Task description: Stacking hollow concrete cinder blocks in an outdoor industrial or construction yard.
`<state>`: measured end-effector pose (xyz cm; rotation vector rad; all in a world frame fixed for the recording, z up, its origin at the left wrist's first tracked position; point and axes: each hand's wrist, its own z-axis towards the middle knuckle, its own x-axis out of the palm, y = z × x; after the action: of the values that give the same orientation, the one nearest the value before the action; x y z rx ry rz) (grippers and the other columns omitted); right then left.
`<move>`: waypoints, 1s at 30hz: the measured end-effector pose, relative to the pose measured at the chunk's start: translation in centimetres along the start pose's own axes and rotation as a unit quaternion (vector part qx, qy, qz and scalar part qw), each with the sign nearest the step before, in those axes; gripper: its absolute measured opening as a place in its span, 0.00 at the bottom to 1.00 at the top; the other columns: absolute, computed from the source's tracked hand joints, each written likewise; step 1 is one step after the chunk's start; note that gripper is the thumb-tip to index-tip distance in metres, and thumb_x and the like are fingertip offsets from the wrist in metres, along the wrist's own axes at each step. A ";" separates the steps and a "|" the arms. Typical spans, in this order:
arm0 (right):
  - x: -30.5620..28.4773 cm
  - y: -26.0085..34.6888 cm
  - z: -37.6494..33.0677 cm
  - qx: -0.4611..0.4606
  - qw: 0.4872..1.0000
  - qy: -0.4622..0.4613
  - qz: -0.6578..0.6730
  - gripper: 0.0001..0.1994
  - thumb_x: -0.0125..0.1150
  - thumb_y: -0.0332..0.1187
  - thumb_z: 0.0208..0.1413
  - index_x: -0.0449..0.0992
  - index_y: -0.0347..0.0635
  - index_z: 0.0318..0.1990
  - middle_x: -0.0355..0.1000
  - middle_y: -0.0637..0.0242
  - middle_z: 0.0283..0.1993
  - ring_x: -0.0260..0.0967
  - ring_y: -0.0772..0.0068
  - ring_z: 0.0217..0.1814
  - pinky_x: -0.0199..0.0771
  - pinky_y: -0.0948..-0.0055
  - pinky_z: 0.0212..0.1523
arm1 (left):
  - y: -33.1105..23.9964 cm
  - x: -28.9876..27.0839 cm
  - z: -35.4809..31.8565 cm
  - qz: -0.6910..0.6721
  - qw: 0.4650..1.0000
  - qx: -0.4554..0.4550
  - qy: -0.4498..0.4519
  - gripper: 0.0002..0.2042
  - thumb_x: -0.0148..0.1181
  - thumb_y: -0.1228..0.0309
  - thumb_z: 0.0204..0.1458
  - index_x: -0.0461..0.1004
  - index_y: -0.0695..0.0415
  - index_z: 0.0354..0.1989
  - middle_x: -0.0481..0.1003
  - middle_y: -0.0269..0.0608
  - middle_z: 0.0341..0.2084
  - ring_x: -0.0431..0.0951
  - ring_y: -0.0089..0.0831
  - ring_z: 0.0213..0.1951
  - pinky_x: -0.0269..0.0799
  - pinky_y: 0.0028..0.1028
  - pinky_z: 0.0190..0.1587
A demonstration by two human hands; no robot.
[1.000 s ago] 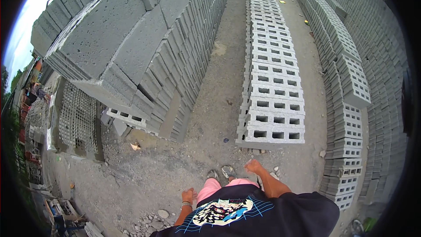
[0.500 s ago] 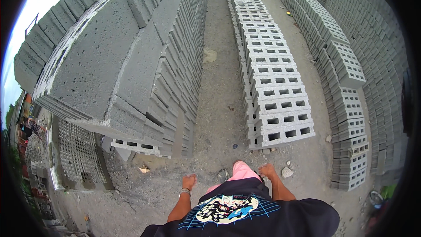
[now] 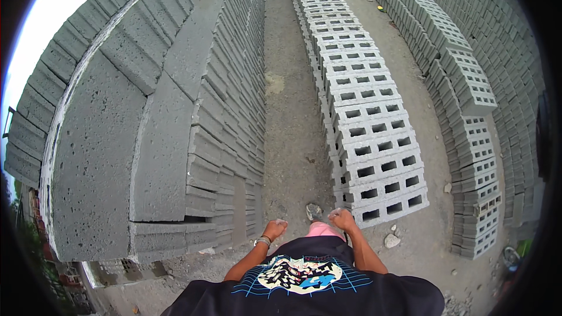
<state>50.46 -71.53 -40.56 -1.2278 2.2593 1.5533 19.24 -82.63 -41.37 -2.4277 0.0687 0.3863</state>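
Observation:
My left hand (image 3: 275, 229), dusty at the fingers and with a band at its wrist, hangs in front of me with fingers curled in. Nothing shows in its grip. Held at about the same height, my right hand (image 3: 342, 220) is also curled and bare of any object. Closest to the right hand is the near end of a long low row of grey hollow concrete blocks (image 3: 381, 209), their holes facing up. To the left of my left hand rises a tall stack of grey concrete blocks (image 3: 100, 158). Neither hand touches the blocks.
A dirt aisle (image 3: 291, 111) runs ahead between the stack and the row. My shoe (image 3: 314, 212) is on it. A pale stone (image 3: 391, 240) lies beyond the row's end. More blocks (image 3: 477, 134) and a high block wall (image 3: 497, 52) stand at right.
I have moved forward, so the tall stack and block row are nearer. Both hands have come closer together in front of me, and one shoe has stepped into the aisle.

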 end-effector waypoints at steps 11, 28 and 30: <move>-6.3 10.2 13.8 0.057 0.979 0.016 0.195 0.14 0.63 0.33 0.55 0.79 0.28 0.41 0.77 0.62 0.28 0.72 0.75 0.27 0.73 0.73 0.32 | -9.1 -8.8 12.7 0.004 0.997 -0.016 -0.069 0.13 0.59 0.60 0.56 0.81 0.58 0.38 0.78 0.35 0.24 0.77 0.27 0.26 0.71 0.30 0.29; -16.1 32.3 45.1 0.031 0.985 0.029 0.167 0.18 0.62 0.35 0.59 0.76 0.26 0.49 0.78 0.58 0.36 0.75 0.72 0.36 0.75 0.74 0.39 | -35.5 -18.9 42.6 0.008 0.998 0.051 -0.048 0.20 0.59 0.57 0.54 0.80 0.63 0.44 0.80 0.59 0.41 0.80 0.51 0.48 0.73 0.38 0.50; -17.6 34.6 48.4 0.054 0.983 0.022 0.174 0.19 0.61 0.35 0.59 0.75 0.26 0.49 0.78 0.58 0.36 0.75 0.72 0.37 0.75 0.74 0.39 | -40.4 -19.8 45.2 -0.012 0.996 0.069 -0.047 0.12 0.58 0.61 0.58 0.79 0.57 0.38 0.75 0.31 0.22 0.71 0.19 0.20 0.63 0.24 0.20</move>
<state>23.09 -17.14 -28.65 -0.8824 2.6619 1.4899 -5.34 -23.79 -43.81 -2.2687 0.0236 0.4687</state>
